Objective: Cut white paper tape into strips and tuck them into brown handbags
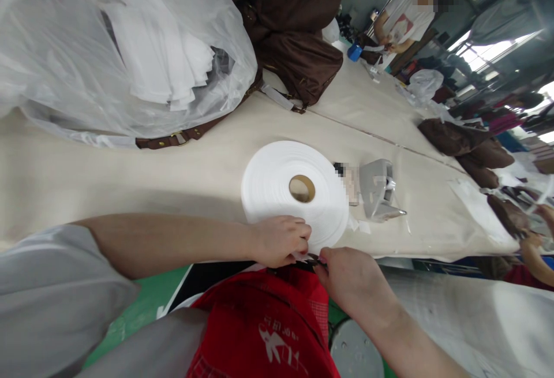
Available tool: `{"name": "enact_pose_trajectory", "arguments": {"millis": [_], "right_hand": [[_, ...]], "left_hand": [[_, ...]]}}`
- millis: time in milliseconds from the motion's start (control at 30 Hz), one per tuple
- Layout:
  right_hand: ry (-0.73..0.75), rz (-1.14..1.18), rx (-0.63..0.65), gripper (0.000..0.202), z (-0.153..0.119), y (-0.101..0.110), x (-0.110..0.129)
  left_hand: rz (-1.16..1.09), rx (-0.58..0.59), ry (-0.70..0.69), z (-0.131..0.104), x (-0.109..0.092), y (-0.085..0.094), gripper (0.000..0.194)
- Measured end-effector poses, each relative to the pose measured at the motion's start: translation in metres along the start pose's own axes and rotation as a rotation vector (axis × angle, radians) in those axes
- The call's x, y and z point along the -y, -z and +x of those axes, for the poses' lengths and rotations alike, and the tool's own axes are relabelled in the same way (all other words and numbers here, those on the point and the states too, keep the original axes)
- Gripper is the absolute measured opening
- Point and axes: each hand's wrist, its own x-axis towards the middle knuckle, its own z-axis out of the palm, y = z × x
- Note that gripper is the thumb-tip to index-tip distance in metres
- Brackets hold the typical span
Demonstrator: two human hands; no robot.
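Observation:
A large white roll of tape [277,176] with a cardboard core lies flat on the pale table [208,176]. My left hand [283,240] is closed at the roll's near edge, with a bit of white strip at its fingertips. Just to its right, my right hand [346,271] is closed around a small dark tool [318,261], whose metal part points toward the left fingers. The tool's exact kind is too small to make out. Both hands are over the table's near edge, above a red apron [268,326].
A grey tape dispenser [376,187] is right of the roll. Brown bags [298,60] and a clear plastic bag [38,49] with white strips [151,49] sit at the back left. A person [402,23] stands far off; another person's arm [534,257] shows at far right.

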Motion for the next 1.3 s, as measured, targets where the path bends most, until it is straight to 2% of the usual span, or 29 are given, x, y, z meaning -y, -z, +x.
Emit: {"name": "enact_pose_trajectory", "arguments": {"millis": [167,267,367,600,833,1000,1167,1300], "right_hand": [[0.038,-0.024,0.000,0.016,0.005,-0.001,0.006],[0.129,0.010,-0.021,0.022,0.002,-0.001,0.001],[0.174,0.018,-0.015,0.015,-0.003,0.000,-0.006],[0.170,0.066,0.016,0.009,0.006,0.004,-0.017],[0.201,0.014,0.064,0.011,0.022,0.009,-0.006],[0.211,0.012,0.050,0.013,0.017,0.002,-0.006],[0.238,0.009,0.039,0.013,0.007,-0.003,-0.009],[0.239,0.012,0.042,0.013,0.008,-0.002,-0.007]], "left_hand": [[0.017,-0.045,0.001,0.000,0.000,0.000,0.013],[0.005,-0.045,-0.025,0.000,0.001,0.000,0.016],[-0.020,-0.042,-0.055,-0.001,0.003,0.000,0.013],[0.000,-0.021,-0.030,0.000,0.003,-0.001,0.009],[0.122,-0.049,-0.034,-0.001,-0.002,-0.005,0.018],[0.089,-0.053,-0.133,0.000,0.002,-0.002,0.008],[0.056,-0.060,-0.132,0.000,0.001,-0.003,0.008],[0.141,-0.095,-0.106,0.001,-0.004,-0.007,0.014]]}}
